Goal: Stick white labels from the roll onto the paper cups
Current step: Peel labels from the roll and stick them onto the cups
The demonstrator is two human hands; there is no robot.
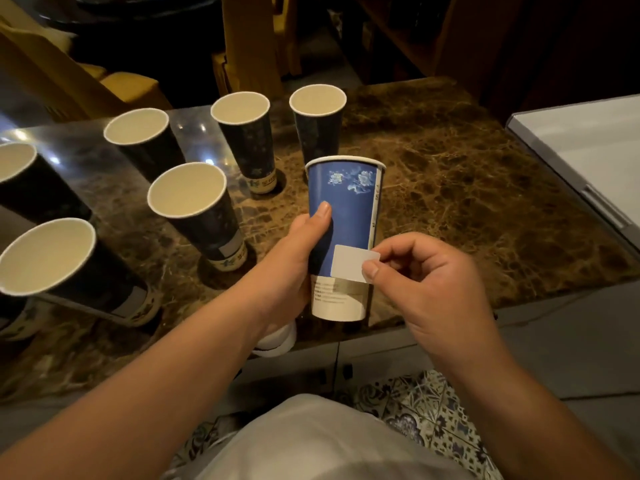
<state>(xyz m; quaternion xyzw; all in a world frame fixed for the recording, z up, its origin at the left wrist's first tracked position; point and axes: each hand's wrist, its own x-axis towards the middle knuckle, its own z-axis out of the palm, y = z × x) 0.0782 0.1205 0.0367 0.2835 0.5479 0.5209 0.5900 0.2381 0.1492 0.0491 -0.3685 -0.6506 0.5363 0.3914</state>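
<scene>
Above the table (450,161) edge, my left hand (298,251) grips an upright blue cup (346,209), while my right hand (426,271) pinches a white label (348,263) by its right edge, flat against the cup's lower side.

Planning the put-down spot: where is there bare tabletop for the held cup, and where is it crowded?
Free: the marble table right of the held cup, up to the white appliance. A narrower bare strip lies between the nearest standing cup and the left hand. Crowded: the left half, where six upright cups stand in staggered rows.
</scene>
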